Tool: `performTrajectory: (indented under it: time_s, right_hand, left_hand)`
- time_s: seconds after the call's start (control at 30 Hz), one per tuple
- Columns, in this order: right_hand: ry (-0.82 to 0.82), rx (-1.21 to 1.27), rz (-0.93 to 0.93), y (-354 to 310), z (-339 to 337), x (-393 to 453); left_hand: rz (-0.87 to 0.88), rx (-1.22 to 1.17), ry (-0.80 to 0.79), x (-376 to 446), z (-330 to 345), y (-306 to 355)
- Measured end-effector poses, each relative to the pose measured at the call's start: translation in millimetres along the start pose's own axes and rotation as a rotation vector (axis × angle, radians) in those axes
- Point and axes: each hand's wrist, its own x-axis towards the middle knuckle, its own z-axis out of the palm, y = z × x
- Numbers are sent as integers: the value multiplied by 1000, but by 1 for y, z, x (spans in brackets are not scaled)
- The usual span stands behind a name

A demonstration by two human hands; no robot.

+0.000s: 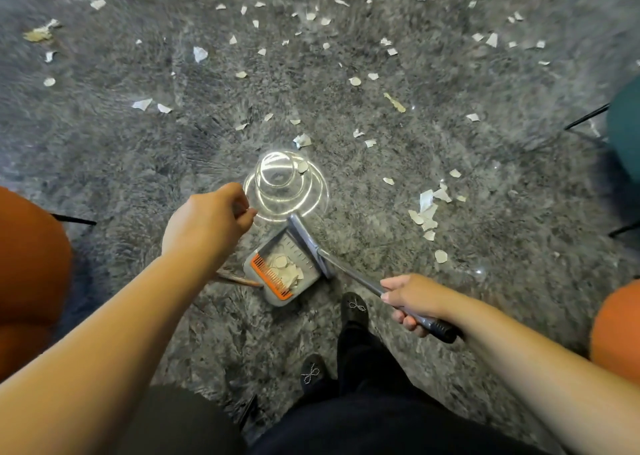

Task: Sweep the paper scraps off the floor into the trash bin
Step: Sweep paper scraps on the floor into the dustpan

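Below the right hand (pixel 410 304), which is wrapping its fingers around the dustpan handle (pixel 367 283), the shaft is running up and leftward to the dustpan (pixel 280 271), already holding paper scraps (pixel 287 269). Just beyond, the left hand (pixel 207 224) is pinching the rim of the clear trash bin (pixel 285 187).

The dustpan (pixel 282 274) is sitting on the carpet (pixel 138 142), just ahead of the person's shoes (pixel 354 307). Paper scraps (pixel 287 271) are lying in it, and the clear bin (pixel 285 187) is standing just beyond it. More scraps (pixel 427 212) are lying to the right.
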Motion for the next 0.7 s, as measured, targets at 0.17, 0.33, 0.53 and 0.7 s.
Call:
performTrajectory:
  time_s: [0.17, 0.33, 0.53, 0.7]
  right_hand:
    - [120, 181, -39, 32, -1, -23]
    - [230, 273, -68, 55, -20, -41]
    - [328, 402, -74, 76, -58, -47]
    - [347, 488, -37, 93, -110, -38]
  left_hand:
    - [115, -12, -32, -7, -6, 20]
    - [205, -19, -11, -5, -9, 55]
    - [279, -36, -37, -4, -4, 111]
    - [373, -32, -71, 13, 16, 175]
